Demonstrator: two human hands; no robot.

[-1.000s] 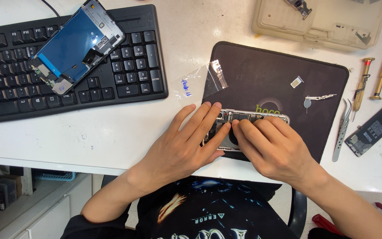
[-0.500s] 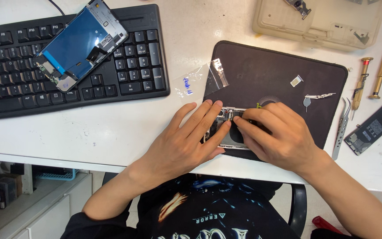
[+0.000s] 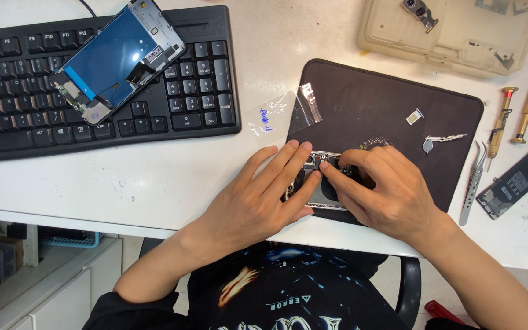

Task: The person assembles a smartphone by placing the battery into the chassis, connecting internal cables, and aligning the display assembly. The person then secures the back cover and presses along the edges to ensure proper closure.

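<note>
On the dark mat (image 3: 392,98), our left hand (image 3: 258,201) lies flat beside the opened phone (image 3: 320,183); our right hand (image 3: 386,192) seemingly pinches something on its top edge.

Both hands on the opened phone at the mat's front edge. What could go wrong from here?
1. The opened phone sits at the front edge of the dark mat, near the desk edge; pressure from the left hand or right hand might slide it off.
2. The detached screen lies tilted on the keyboard; a bump may knock it off.
</note>
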